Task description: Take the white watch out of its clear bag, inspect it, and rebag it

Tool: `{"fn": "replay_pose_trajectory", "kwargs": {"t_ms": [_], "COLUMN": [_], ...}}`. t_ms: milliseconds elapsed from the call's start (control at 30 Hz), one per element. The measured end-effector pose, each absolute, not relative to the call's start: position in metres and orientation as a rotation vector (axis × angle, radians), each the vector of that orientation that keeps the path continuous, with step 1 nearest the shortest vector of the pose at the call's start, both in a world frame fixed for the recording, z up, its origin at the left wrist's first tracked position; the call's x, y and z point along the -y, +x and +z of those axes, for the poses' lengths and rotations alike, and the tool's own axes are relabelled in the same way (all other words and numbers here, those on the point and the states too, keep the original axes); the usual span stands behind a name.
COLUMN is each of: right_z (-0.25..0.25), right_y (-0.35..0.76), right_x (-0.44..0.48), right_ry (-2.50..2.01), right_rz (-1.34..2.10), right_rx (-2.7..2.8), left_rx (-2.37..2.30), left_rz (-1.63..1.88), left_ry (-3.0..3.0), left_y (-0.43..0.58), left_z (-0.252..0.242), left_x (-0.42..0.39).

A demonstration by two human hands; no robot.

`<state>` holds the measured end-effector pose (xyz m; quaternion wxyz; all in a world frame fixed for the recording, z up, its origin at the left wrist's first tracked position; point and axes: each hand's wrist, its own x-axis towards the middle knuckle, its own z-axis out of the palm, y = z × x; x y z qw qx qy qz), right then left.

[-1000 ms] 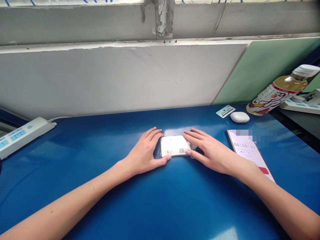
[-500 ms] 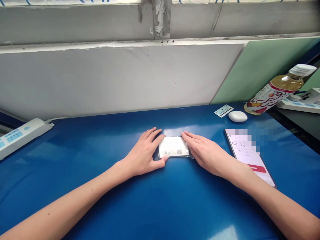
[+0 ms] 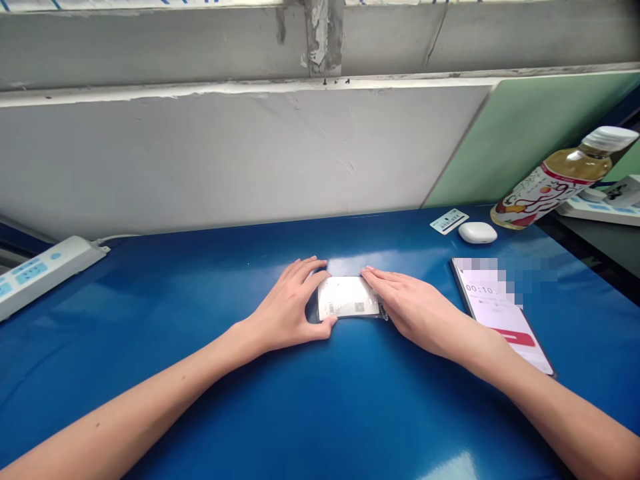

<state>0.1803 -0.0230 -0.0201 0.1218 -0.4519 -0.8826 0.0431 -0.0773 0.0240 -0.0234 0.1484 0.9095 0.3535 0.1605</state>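
A flat white card in a clear plastic sleeve (image 3: 349,295) lies on the blue tabletop, with small print and a square code on its face. My left hand (image 3: 295,300) holds its left end, thumb on the near edge and index finger on the far edge. Over the right end, my right hand (image 3: 407,300) rests with its fingers pressed together, and its thumb is hidden. A short bead chain (image 3: 384,311) pokes out beside the right fingers.
To the right lies a phone (image 3: 493,293) with a timer on screen. Behind it are a small printed card (image 3: 449,221), a white earbud case (image 3: 477,233) and a drink bottle (image 3: 555,180). A power strip (image 3: 45,273) sits at the left, and a wall (image 3: 225,160) borders the table's back.
Almost nothing differs. The sleeved card's face catches less glare and its near edge sits very slightly lower in view; both hands keep their places on it.
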Motion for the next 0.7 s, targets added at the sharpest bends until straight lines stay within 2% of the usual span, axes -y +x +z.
{"fn": "replay_pose_trajectory", "kwargs": {"t_ms": [233, 533, 700], "right_z": [-0.017, -0.016, -0.017], "right_y": [0.186, 0.195, 0.199], "right_x": [0.02, 0.013, 0.01], "right_ry": [-1.418, -1.342, -1.338], "right_rz": [0.309, -0.105, 0.033], "right_rx": [2.458, 2.496, 2.517], "left_rx": [-1.012, -1.079, -1.051], "left_rz": [0.435, 0.444, 0.468], "left_ry": [2.641, 2.645, 2.651], "left_y": [-0.078, -0.078, -0.08], "left_z": [-0.024, -0.027, -0.029], "left_x": [-0.024, -0.023, -0.024]}}
